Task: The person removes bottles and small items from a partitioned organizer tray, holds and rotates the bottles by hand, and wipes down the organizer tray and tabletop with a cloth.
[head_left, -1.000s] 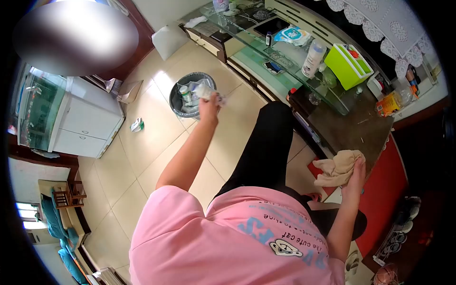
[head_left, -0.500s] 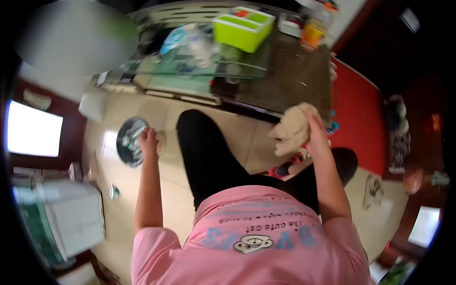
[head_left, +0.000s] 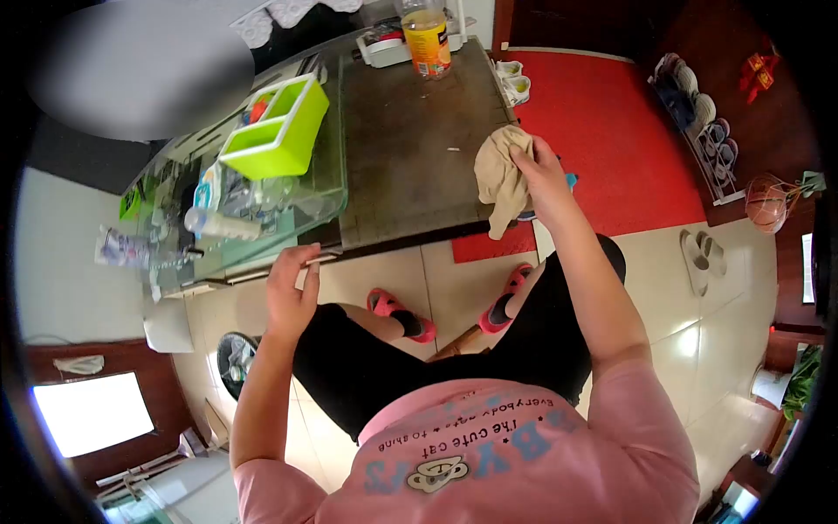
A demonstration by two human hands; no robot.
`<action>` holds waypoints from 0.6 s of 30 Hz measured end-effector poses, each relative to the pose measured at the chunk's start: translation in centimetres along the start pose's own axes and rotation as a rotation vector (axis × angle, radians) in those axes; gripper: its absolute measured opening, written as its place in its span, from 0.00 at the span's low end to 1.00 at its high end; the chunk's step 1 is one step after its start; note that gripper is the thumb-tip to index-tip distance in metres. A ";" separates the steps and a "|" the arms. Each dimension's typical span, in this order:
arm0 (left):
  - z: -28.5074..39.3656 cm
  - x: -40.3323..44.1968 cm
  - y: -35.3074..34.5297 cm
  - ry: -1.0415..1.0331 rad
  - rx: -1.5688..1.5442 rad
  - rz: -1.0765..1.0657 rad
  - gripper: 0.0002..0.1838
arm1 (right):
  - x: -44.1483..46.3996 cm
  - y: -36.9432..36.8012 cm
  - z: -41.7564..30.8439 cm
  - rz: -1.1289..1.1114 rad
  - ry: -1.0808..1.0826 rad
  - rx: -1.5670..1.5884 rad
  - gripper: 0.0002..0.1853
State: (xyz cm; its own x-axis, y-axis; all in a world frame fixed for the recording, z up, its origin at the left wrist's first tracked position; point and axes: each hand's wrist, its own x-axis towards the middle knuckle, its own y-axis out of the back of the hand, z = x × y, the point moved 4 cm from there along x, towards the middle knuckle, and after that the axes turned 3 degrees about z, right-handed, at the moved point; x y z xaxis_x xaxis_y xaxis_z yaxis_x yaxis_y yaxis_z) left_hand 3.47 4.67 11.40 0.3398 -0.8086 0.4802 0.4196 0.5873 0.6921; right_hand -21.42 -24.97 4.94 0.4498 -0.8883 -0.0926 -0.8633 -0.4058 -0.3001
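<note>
A crumpled beige cloth (head_left: 504, 175) hangs from my right hand (head_left: 543, 179), whose fingers are closed on its right side. The cloth is above the right front corner of the dark tabletop (head_left: 410, 148). My left hand (head_left: 292, 288) is near the front edge of the glass-topped part, thumb and fingers apart, and I see nothing in it. Whether its fingertips touch the edge I cannot tell. A small pale fleck (head_left: 453, 149) lies on the tabletop, left of the cloth.
A lime-green divided box (head_left: 284, 131) and a white bottle (head_left: 223, 224) stand on the glass. Toward the back are an orange-labelled drink bottle (head_left: 426, 42) and a white tray (head_left: 384, 54). A trash bin (head_left: 229, 367) is on the floor at left; a red mat (head_left: 602, 140) lies at right.
My left hand has moved from over the trash bin up to the table's front edge. My right hand has carried the cloth up to the tabletop's corner. The view has turned rightward.
</note>
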 end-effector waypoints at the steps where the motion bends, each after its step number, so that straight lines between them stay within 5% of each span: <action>1: -0.1 1.2 -1.1 -0.085 0.058 -0.074 0.13 | 1.9 0.3 0.7 0.008 -0.001 0.003 0.16; 5: -3.5 5.4 -3.4 -0.153 0.199 -0.124 0.13 | 10.2 0.2 3.8 0.045 0.051 -0.293 0.16; 15: -10.9 6.6 -6.0 -0.059 0.177 -0.106 0.12 | 23.7 -15.6 7.8 -0.179 -0.291 0.337 0.19; 18: -11.6 6.9 -5.9 -0.059 0.136 -0.131 0.12 | 28.5 -19.3 11.2 -0.123 -0.259 0.199 0.22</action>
State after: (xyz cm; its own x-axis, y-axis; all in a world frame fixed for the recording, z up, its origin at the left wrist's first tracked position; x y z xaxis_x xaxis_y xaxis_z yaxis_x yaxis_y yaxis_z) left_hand 13.10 -3.98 4.33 0.2383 -0.8807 0.4093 0.3377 0.4703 0.8153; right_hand 10.65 -40.02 -2.55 0.6129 -0.7408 -0.2748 -0.7488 -0.4336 -0.5013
